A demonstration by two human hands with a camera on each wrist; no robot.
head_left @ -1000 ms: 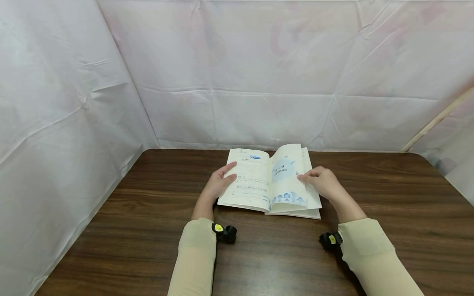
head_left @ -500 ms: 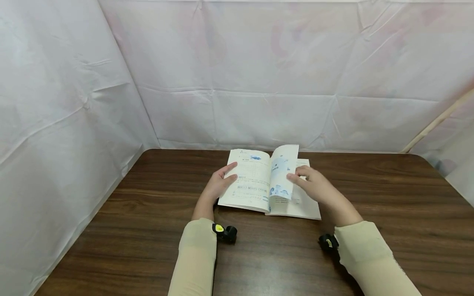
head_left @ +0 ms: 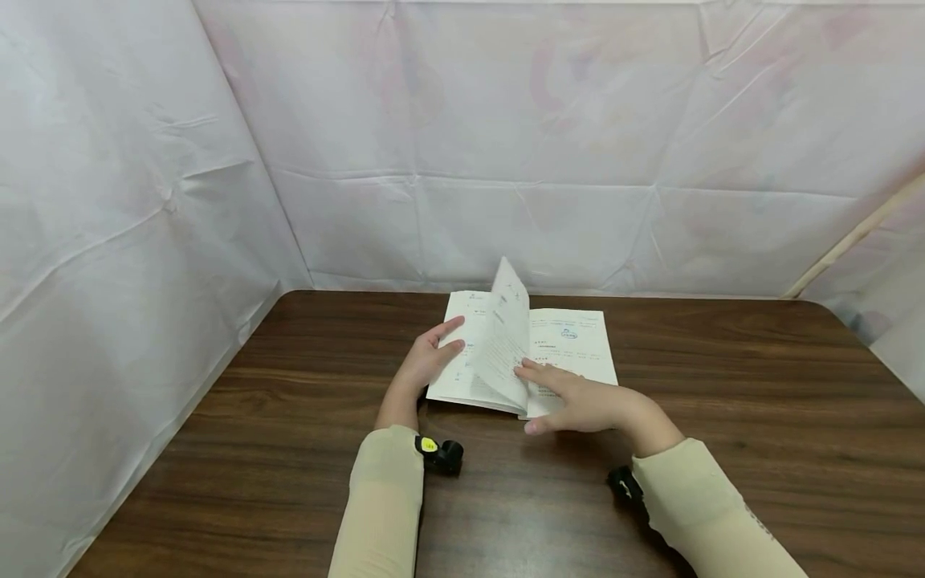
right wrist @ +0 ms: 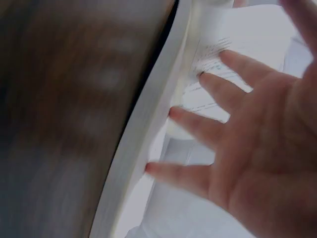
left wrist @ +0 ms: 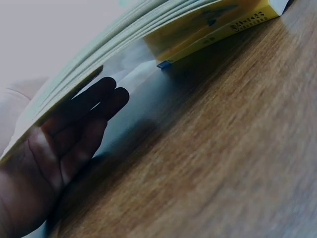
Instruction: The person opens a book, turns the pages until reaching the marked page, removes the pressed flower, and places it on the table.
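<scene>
An open paperback book (head_left: 571, 345) lies on the brown table, near its far edge. My left hand (head_left: 422, 365) holds the book's left edge, with a thumb on the left page. In the left wrist view the fingers of my left hand (left wrist: 64, 144) lie straight under the raised left half, by the yellow cover (left wrist: 218, 22). One page (head_left: 506, 337) stands almost upright over the spine. My right hand (head_left: 581, 405) is spread flat against that page and the right-hand page. In the right wrist view my right hand (right wrist: 257, 148) shows splayed fingers on printed paper beside the page block (right wrist: 148, 129).
The wooden table (head_left: 723, 417) is enclosed at the back and both sides by hanging white sheets (head_left: 506, 160). Small black wrist cameras (head_left: 437, 453) (head_left: 623, 483) sit at both cuffs. Bare tabletop stretches to the right of the book and toward me.
My right hand swept left and toward me, carrying the illustrated page from the right side up over the spine. A new text page is uncovered. My left hand stayed still.
</scene>
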